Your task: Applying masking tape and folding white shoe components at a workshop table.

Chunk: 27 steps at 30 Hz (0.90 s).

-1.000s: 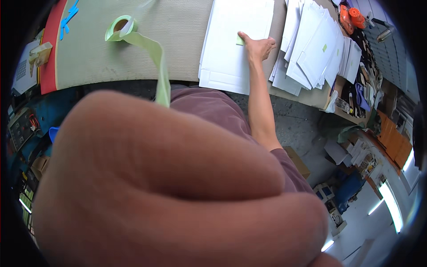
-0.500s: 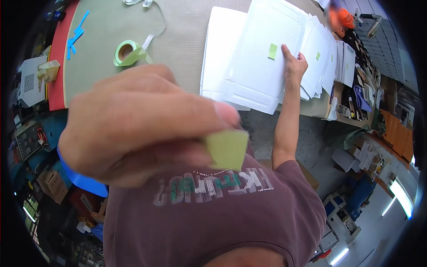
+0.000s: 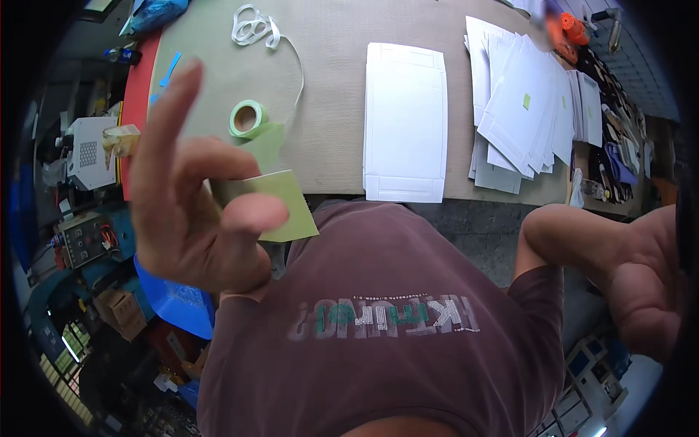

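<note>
My left hand (image 3: pixel 196 189) is raised close to the camera, with a piece of green tape (image 3: pixel 291 204) pinched between thumb and a bent finger; another finger points up. Beyond that hand a roll of green tape (image 3: pixel 236 120) lies on the table, its loose end pulled out toward me. A flat white cardboard sheet with creased edges (image 3: pixel 405 124) lies at the table's near edge, in front of my body. At the far right my right hand (image 3: pixel 648 284) is up near the rim of the picture, away from the sheets, its fingers lost in the dark edge.
An uneven pile of white sheets (image 3: pixel 510 124), the top one bearing a green patch, lies right of the single sheet. A coil of white ribbon (image 3: pixel 251 29) and blue strips (image 3: pixel 171 69) lie farther back. Left of the table stand a white device (image 3: pixel 95 153) and a blue bin (image 3: pixel 175 298).
My right hand has let go of a green-patched sheet, which appears moved onto the right pile, and swung to the far right. My left hand has shifted left and raised a finger.
</note>
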Each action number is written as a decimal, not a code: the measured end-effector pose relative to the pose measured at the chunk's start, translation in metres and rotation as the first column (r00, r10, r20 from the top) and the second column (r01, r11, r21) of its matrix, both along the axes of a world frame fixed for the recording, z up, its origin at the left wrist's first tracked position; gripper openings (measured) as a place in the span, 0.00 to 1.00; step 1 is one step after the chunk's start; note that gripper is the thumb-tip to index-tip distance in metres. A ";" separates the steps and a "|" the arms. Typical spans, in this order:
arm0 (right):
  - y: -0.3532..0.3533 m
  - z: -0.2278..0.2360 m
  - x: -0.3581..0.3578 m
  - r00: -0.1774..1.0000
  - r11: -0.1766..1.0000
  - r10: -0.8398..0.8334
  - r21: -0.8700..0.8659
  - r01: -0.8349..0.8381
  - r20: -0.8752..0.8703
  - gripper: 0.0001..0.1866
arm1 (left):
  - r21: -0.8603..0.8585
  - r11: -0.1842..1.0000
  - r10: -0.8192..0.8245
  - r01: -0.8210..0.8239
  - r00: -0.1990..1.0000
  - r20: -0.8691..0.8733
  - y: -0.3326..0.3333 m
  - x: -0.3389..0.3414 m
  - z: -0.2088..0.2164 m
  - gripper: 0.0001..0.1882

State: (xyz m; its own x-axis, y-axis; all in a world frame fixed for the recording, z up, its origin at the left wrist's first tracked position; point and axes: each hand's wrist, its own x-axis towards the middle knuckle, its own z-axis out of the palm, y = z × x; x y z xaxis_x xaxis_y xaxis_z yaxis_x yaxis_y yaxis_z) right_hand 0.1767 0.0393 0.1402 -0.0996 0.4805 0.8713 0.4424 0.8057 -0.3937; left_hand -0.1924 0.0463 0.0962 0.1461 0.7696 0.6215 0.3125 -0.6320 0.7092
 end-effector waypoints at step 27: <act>-0.022 0.060 0.036 0.999 0.972 -0.005 0.233 -0.003 0.034 0.28 | -0.048 0.560 -0.819 0.827 0.544 -0.183 0.026 0.020 0.016 0.15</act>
State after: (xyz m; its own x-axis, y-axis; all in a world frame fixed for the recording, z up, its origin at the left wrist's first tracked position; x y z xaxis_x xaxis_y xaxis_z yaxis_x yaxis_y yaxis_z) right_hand 0.2132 0.0174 0.2006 -0.1307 0.2643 0.9555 0.4529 0.8733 -0.1796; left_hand -0.1724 0.0723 0.1121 0.8041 0.2333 0.5467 -0.2524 -0.6987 0.6694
